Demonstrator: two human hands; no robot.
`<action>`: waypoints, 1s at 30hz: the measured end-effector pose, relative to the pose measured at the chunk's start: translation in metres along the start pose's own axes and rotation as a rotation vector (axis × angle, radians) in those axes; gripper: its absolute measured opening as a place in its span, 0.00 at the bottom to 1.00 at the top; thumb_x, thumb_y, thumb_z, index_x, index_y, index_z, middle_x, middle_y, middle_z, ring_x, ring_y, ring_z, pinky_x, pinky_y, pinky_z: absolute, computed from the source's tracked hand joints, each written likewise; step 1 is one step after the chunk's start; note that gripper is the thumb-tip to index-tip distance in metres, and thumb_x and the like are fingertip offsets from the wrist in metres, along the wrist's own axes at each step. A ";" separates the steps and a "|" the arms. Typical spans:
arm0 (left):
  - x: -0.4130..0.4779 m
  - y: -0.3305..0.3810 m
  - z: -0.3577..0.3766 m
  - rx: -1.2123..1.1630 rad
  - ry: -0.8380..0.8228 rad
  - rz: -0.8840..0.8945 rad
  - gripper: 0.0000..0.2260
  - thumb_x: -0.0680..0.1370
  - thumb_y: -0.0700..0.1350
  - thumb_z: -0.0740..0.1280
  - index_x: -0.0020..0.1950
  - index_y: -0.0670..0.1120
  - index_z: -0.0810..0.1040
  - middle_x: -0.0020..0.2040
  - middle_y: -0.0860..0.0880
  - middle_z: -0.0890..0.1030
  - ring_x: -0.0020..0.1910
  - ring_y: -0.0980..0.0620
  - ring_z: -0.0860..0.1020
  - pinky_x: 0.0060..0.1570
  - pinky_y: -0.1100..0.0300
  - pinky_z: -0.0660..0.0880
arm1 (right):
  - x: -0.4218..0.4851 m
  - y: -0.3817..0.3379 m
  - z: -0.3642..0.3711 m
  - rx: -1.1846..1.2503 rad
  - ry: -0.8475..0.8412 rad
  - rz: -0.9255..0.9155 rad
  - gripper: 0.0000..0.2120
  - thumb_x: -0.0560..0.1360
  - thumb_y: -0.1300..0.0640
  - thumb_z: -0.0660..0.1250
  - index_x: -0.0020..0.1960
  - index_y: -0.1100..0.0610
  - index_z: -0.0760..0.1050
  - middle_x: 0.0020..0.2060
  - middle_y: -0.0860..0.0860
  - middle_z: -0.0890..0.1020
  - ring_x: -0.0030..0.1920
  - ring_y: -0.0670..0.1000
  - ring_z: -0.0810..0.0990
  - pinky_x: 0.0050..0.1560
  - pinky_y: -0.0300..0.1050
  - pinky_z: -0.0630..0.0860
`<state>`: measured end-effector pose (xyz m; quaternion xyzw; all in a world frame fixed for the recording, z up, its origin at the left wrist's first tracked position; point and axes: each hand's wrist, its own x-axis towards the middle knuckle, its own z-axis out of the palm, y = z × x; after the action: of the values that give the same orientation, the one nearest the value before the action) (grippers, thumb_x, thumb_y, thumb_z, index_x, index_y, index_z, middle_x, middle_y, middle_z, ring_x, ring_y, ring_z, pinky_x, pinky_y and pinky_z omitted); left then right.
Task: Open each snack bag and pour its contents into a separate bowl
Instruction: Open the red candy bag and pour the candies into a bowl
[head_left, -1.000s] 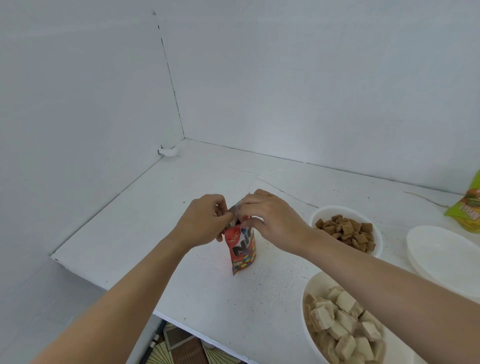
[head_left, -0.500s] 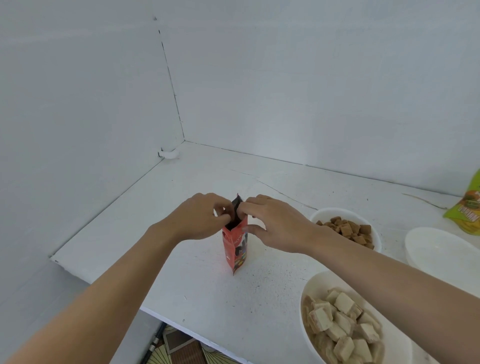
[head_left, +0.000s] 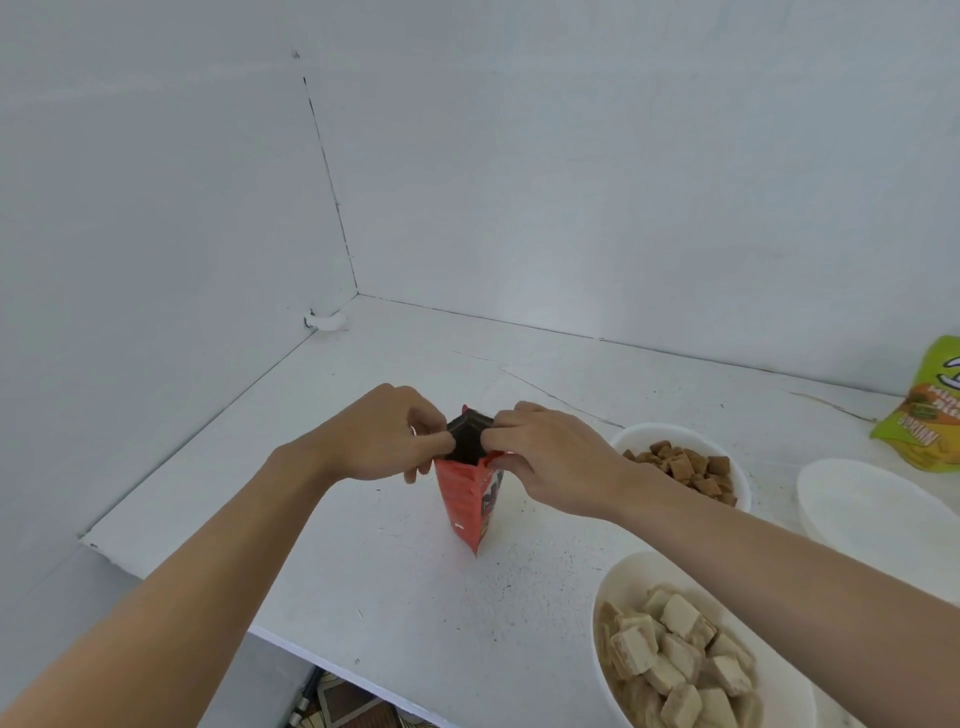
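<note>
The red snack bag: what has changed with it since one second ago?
The red snack bag now stands turned edge-on, and its top, pinched shut before, is pulled apart into a dark opening. The left hand and right hand keep their fingers on opposite sides of the top. The bowls and the green bag stayed put.
</note>
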<state>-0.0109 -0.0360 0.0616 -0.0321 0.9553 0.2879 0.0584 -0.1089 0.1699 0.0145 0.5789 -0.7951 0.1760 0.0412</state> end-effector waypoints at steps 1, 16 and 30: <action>-0.001 -0.002 -0.001 -0.010 -0.029 0.023 0.12 0.78 0.51 0.70 0.36 0.50 0.82 0.34 0.53 0.84 0.32 0.54 0.83 0.41 0.58 0.79 | -0.003 0.004 0.000 -0.002 -0.003 0.011 0.04 0.81 0.56 0.63 0.49 0.52 0.75 0.39 0.44 0.74 0.43 0.49 0.70 0.41 0.53 0.75; 0.024 -0.020 0.025 -0.026 0.185 0.245 0.11 0.74 0.45 0.77 0.37 0.46 0.77 0.38 0.56 0.83 0.43 0.60 0.82 0.49 0.58 0.81 | -0.010 0.019 -0.005 0.064 0.038 0.101 0.06 0.81 0.51 0.64 0.47 0.52 0.74 0.37 0.43 0.74 0.46 0.46 0.68 0.45 0.43 0.72; 0.025 -0.025 0.034 -0.036 0.291 0.124 0.12 0.72 0.50 0.78 0.45 0.52 0.76 0.44 0.58 0.82 0.41 0.60 0.82 0.42 0.64 0.76 | -0.008 0.019 -0.002 0.029 0.096 0.078 0.05 0.80 0.50 0.64 0.51 0.51 0.75 0.39 0.42 0.79 0.52 0.46 0.71 0.55 0.44 0.69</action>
<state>-0.0302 -0.0390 0.0168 -0.0153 0.9485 0.3006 -0.0991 -0.1239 0.1831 0.0099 0.5390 -0.8115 0.2164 0.0642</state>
